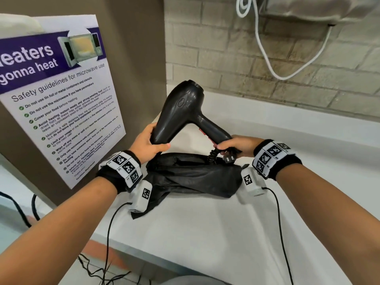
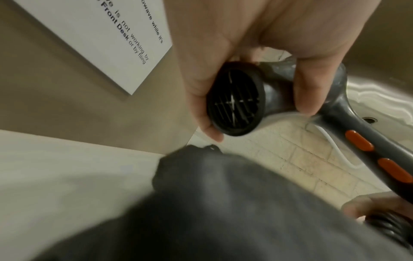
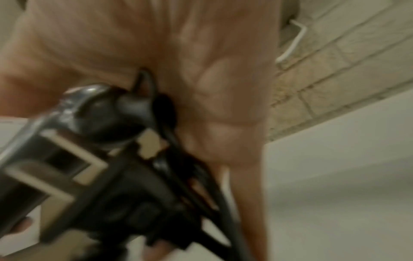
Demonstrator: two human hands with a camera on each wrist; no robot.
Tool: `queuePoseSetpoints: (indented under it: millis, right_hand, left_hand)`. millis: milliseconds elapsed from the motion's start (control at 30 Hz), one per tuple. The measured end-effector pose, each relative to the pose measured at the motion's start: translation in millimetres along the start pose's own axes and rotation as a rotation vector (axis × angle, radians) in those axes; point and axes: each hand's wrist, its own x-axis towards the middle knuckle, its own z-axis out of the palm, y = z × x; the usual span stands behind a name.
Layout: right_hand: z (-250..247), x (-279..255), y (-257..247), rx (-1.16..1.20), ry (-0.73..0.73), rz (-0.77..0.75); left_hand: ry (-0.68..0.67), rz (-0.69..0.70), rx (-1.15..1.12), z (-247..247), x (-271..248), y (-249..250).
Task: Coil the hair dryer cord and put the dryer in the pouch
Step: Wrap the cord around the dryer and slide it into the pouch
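Note:
A black hair dryer (image 1: 185, 112) is held up above a crumpled black pouch (image 1: 193, 177) on the white counter (image 1: 226, 223). My left hand (image 1: 148, 145) grips the dryer's nozzle end (image 2: 236, 98), fingers and thumb curled round the barrel. My right hand (image 1: 234, 147) grips the bottom of the handle together with the coiled black cord (image 1: 212, 155) and its plug (image 1: 229, 159). The right wrist view is blurred: the plug (image 3: 73, 169) and cord loops (image 3: 190, 176) sit against my palm. Orange buttons (image 2: 359, 141) show on the handle.
A microwave safety poster (image 1: 59, 99) leans on the brown panel at left. A brick wall (image 1: 287, 58) stands behind the counter, with a white cable (image 1: 265, 48) hanging from a shelf above. Thin black wires (image 1: 109, 233) trail from my wrist cameras over the counter's near edge.

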Motion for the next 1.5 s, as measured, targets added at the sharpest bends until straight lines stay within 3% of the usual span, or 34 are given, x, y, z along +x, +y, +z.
queuePoseSetpoints:
  millis: [167, 300, 433, 533, 633, 767, 867, 933, 1067, 1167, 1333, 1500]
  right_hand:
    - [3.3, -1.6, -0.5, -0.205, 0.151, -0.139]
    - [1.6, -0.8, 12.6, -0.132, 0.229, -0.202]
    - [2.1, -2.1, 21.9, -0.049, 0.281, -0.238]
    - [-0.5, 0.1, 28.7, 0.035, 0.307, -0.247]
    - [1.0, 0.4, 35.5, 0.109, 0.331, -0.288]
    - [12.7, -1.6, 39.2, 0.315, 0.268, -0.356]
    - [18.7, -3.9, 40.0, 0.415, 0.184, -0.374]
    - [16.4, -5.5, 43.9, 0.412, 0.167, -0.355]
    - [0.8, -11.0, 57.1, 0.289, 0.203, -0.274]
    - [-15.3, -18.2, 66.4, 0.204, 0.242, -0.232]
    - [-27.5, -27.4, 69.1, 0.130, 0.271, -0.208]
    - [-33.8, -31.4, 73.5, 0.091, 0.358, -0.214]
  left_hand:
    - [-0.002, 0.012, -0.054, 2.9, 1.4, -1.7]
    - [0.041, 0.005, 0.010, 15.9, -0.1, -0.8]
    - [0.146, -0.356, 0.311, 19.1, 2.5, -3.5]
    - [-0.165, -0.428, 0.691, 21.2, 1.9, 3.4]
    - [-0.343, -0.468, 0.775, 22.3, 3.7, 5.4]
    - [-0.237, -0.307, 0.468, 30.4, 6.2, 5.6]
    - [-0.279, -0.179, 0.314, 41.7, 4.1, 17.4]
    - [-0.312, -0.151, 0.251, 46.7, 6.7, 19.1]
    - [-0.202, -0.181, 0.078, 47.4, 10.7, 12.0]
    - [-0.085, -0.206, 0.148, 42.7, 14.0, 11.3]
    - [-0.271, -0.143, 0.284, 39.8, 23.2, 35.0]
    - [-0.255, -0.151, 0.306, 37.2, 38.2, 60.7]
